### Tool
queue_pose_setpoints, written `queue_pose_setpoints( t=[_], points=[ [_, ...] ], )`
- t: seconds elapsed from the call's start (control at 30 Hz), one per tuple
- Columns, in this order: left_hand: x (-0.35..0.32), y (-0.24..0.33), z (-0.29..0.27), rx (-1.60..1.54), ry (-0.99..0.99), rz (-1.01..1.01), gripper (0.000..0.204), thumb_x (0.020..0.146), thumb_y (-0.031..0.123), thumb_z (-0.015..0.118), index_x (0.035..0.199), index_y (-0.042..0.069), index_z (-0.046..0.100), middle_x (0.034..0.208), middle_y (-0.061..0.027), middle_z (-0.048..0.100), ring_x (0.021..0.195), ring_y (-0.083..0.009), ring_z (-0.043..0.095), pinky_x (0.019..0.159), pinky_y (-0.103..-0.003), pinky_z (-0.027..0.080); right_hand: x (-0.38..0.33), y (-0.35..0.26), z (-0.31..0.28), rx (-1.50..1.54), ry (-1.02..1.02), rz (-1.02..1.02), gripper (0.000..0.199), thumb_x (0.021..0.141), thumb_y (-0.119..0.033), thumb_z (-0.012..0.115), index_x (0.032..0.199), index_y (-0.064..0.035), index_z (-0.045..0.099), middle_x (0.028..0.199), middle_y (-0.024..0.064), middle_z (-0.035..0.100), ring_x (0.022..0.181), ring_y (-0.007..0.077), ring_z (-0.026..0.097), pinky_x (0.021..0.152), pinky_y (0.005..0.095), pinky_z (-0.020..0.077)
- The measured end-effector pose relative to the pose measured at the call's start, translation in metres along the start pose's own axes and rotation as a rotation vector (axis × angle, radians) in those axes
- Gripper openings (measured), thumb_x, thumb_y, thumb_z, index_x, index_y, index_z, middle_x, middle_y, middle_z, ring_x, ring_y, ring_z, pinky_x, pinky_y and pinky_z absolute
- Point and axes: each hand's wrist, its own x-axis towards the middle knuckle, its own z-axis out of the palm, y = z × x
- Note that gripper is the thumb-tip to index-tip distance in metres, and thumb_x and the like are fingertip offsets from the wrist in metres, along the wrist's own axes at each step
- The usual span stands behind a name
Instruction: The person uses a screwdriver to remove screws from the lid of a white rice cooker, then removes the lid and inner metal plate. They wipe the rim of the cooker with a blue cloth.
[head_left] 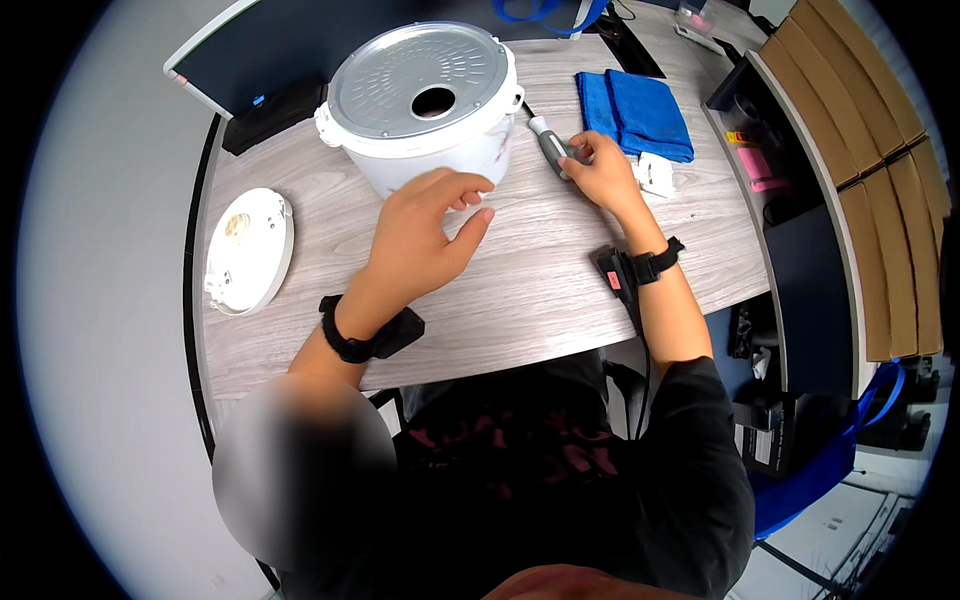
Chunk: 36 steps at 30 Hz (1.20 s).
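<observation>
Black shirt (540, 500) foremost; left hand (420, 232) half-open, empty; right hand (606, 176) lightly pinches grey screwdriver (549, 146).

A bare stretch of pale wood-grain bench (510, 290) lies between the left hand (430, 225) and right hand (602, 172), wide enough for a hand to pass. A white metal-topped drum (390, 85) blocks the far side; a screwdriver (549, 146) and blue cloth (652, 110) crowd the right, a round white cover (255, 255) the left.

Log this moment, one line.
left hand: by pot | right hand: at screwdriver | blue cloth: beyond right hand | white disc: left of pot
</observation>
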Motion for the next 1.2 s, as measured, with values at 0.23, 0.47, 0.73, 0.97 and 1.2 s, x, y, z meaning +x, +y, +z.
queue_pose_setpoints(
  t=[0.23,0.47,0.73,0.97,1.2],
  points=[
    [0.04,0.004,0.004,0.426,0.404,0.281,0.029,0.078,0.01,0.076,0.106,0.007,0.07,0.1,-0.0051,0.066,0.094,-0.0241,0.058,0.077,-0.036,0.044,0.016,-0.01,0.015,-0.163,-0.086,0.037,0.056,0.078,-0.035,0.08,0.119,-0.0006,0.061,0.114,0.0205,0.067,0.105,0.0356,0.066,0.087,0.0428,0.0534],
    [0.054,-0.023,0.015,0.517,0.437,0.233,0.032,0.076,0.016,0.081,0.105,0.01,0.072,0.098,-0.001,0.064,0.093,-0.0209,0.056,0.081,-0.036,0.038,0.022,-0.006,0.019,-0.111,-0.082,0.019,0.062,0.073,-0.033,0.084,0.117,0.0021,0.059,0.105,0.0241,0.07,0.101,0.037,0.068,0.085,0.0419,0.0539],
    [0.053,-0.026,0.013,0.486,0.44,0.258,0.027,0.077,0.019,0.083,0.102,0.012,0.074,0.093,0.0014,0.064,0.088,-0.0178,0.057,0.079,-0.034,0.037,0.022,-0.005,0.015,-0.095,-0.145,0.045,0.067,0.075,-0.034,0.084,0.125,0.0015,0.055,0.107,0.0251,0.069,0.101,0.0346,0.068,0.087,0.0384,0.0528],
    [0.053,-0.025,0.012,0.491,0.449,0.248,0.026,0.078,0.02,0.083,0.101,0.013,0.075,0.094,0.0002,0.066,0.089,-0.018,0.059,0.079,-0.034,0.038,0.025,0.012,0.02,0.141,-0.118,0.092,0.056,0.08,-0.027,0.078,0.122,0.0027,0.055,0.101,0.0243,0.07,0.092,0.0344,0.07,0.081,0.0389,0.0543],
    [0.052,-0.031,0.011,0.495,0.435,0.296,0.027,0.077,0.021,0.083,0.102,0.014,0.075,0.091,0.0024,0.064,0.088,-0.0171,0.058,0.078,-0.034,0.037,0.005,-0.008,-0.013,0.491,-0.061,0.17,0.043,0.088,-0.017,0.069,0.125,-0.0002,0.054,0.082,0.0078,0.06,0.057,0.0123,0.061,0.048,0.0282,0.0477]
  ],
)
